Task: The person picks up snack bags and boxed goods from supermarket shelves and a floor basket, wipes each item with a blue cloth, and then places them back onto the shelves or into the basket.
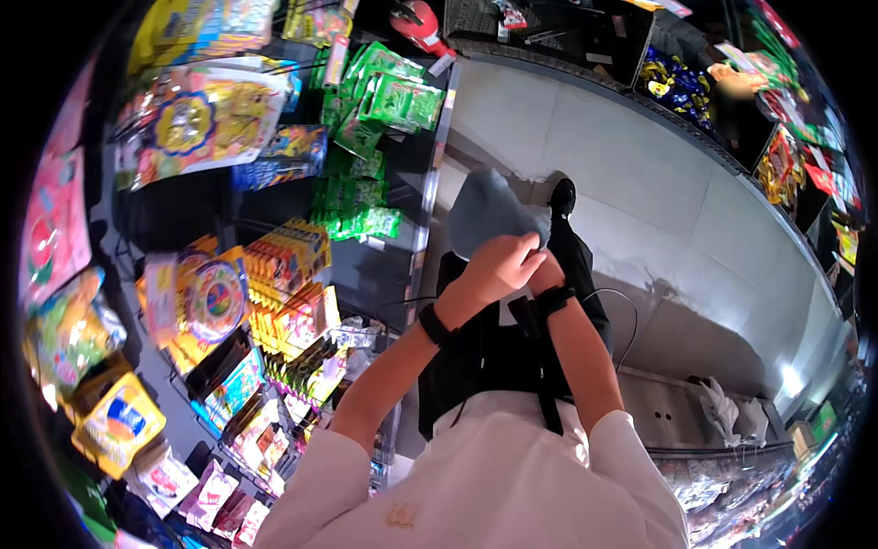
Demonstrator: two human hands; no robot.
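A grey-blue cloth (pixel 490 213) hangs bunched in front of my body, over the aisle floor. My left hand (pixel 504 267) is closed on its near edge, with the thumb toward the right. Close against it, my right hand (pixel 547 273) grips the cloth's right-hand corner, its fingers partly hidden behind the left hand. Each wrist wears a black band, and a small dark box sits by the right one. Just left of the cloth is the shelf with green snack packets (pixel 405 99).
Yellow packets (pixel 288 264) and a round-faced toy pack (pixel 216 295) hang on the left rack. A red object (pixel 418 27) rests at the shelf's far end. Dark bins, one with blue-and-yellow wrapped sweets (pixel 675 86), line the far side. White plastic bags (pixel 724 415) lie on a metal counter (pixel 662 412) at right.
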